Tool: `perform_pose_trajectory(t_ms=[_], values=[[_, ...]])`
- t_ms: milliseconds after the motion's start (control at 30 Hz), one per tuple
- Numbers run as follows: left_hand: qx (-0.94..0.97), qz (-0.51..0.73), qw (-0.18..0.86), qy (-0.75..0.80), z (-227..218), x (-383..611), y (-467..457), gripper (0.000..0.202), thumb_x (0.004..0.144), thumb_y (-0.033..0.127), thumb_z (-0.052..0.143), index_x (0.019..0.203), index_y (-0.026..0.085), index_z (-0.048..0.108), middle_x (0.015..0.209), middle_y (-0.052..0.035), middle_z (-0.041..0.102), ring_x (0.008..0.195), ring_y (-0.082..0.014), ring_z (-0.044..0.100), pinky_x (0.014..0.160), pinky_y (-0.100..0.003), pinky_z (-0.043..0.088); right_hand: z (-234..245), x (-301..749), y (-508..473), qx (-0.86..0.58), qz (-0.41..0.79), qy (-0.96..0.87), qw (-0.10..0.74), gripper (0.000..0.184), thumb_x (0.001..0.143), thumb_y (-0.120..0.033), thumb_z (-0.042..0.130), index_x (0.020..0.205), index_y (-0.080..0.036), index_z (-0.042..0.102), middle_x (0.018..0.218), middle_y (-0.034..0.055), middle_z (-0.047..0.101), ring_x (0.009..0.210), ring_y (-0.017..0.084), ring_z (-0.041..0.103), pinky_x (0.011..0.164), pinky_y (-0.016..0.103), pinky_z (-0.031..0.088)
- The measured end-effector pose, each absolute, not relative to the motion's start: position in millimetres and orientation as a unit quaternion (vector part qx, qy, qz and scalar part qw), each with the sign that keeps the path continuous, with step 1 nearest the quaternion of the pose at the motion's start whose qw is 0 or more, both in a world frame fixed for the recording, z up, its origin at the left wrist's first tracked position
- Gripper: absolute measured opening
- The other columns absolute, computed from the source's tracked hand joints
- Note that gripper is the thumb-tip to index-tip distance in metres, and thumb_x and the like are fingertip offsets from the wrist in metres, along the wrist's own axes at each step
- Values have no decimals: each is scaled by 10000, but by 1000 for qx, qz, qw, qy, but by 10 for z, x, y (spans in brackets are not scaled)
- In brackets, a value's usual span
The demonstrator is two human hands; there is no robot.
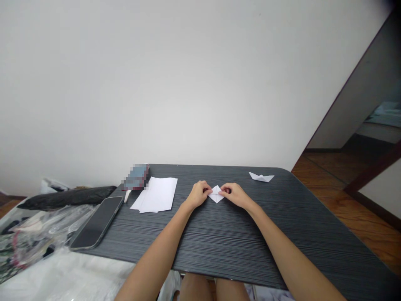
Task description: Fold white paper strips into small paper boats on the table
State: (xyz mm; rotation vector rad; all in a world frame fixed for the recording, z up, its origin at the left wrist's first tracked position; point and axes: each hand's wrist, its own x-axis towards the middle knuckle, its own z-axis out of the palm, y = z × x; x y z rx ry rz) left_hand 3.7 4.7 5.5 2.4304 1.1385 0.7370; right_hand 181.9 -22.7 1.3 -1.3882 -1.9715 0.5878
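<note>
A small white piece of folded paper, diamond-shaped with creases across its middle, is between my two hands over the dark table. My left hand pinches its left corner between thumb and fingers. On the opposite corner, my right hand has a similar pinch, with its other fingers curled in. Farther back to the right, a finished-looking white paper boat rests on the tabletop, apart from both hands.
The dark wood-grain table meets a white wall behind. Left of my hands lie white paper sheets, a blurred blue-and-red item and a phone at the table's left edge. Plastic-wrapped things crowd beyond that edge.
</note>
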Motion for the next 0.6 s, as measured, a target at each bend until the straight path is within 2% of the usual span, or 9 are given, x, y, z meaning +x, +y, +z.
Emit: perform_pose_trajectory(t_ms=[133, 300, 433, 600], values=[[878, 240, 153, 385, 33, 21, -2, 168, 766, 246, 487, 838, 192, 629, 752, -14, 532, 777, -147, 468, 705, -280, 339, 14, 1816, -254, -525, 222, -756, 322, 172, 683, -238, 510, 692, -144, 654, 659, 29, 583, 594, 125, 477, 583, 238, 368], [887, 251, 150, 358, 1, 35, -17, 155, 764, 227, 491, 709, 166, 623, 796, -24, 563, 792, -146, 476, 706, -272, 342, 17, 1779, -264, -543, 235, -736, 331, 167, 675, -254, 525, 666, -147, 652, 621, 21, 594, 576, 127, 476, 569, 237, 361], [877, 277, 163, 358, -19, 59, 10, 124, 733, 190, 521, 677, 148, 623, 763, -30, 585, 731, -139, 490, 690, -254, 365, 5, 1764, -260, -552, 226, -731, 333, 179, 675, -280, 526, 650, -146, 641, 581, 15, 579, 558, 127, 475, 552, 237, 348], [866, 270, 179, 381, 11, 54, 18, 142, 721, 195, 523, 648, 145, 635, 727, -28, 583, 698, -134, 501, 672, -247, 378, -19, 1776, -272, -546, 216, -736, 337, 182, 683, -286, 512, 671, -152, 636, 633, 24, 597, 590, 135, 493, 580, 245, 361]])
